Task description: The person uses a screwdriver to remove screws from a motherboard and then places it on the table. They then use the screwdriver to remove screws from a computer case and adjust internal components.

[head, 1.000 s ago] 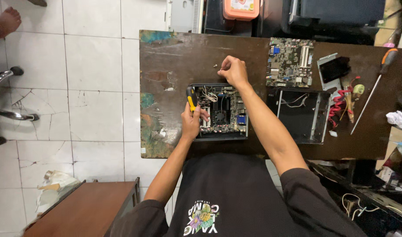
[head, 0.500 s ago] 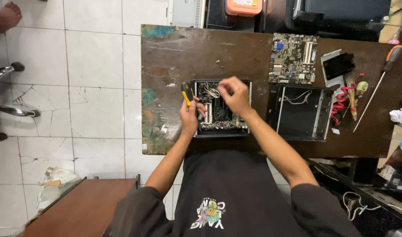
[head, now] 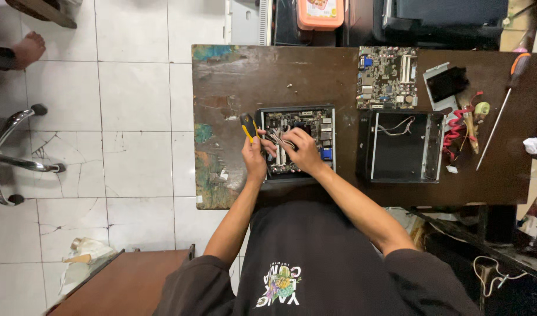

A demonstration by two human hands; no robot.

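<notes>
Head view: our left hand (head: pixel 254 157) grips a yellow-and-black-handled screwdriver (head: pixel 248 126); our right hand (head: pixel 303 151) pinches grey wires (head: pixel 275 139) over the open black computer case (head: pixel 296 142).

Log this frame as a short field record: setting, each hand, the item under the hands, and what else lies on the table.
setting: worn brown table over white floor tiles
left hand: grips a yellow-and-black screwdriver
right hand: on the wires inside the open small computer case
beside it: empty black chassis
behind: loose circuit board
far right: long screwdriver, red coiled cable
</notes>
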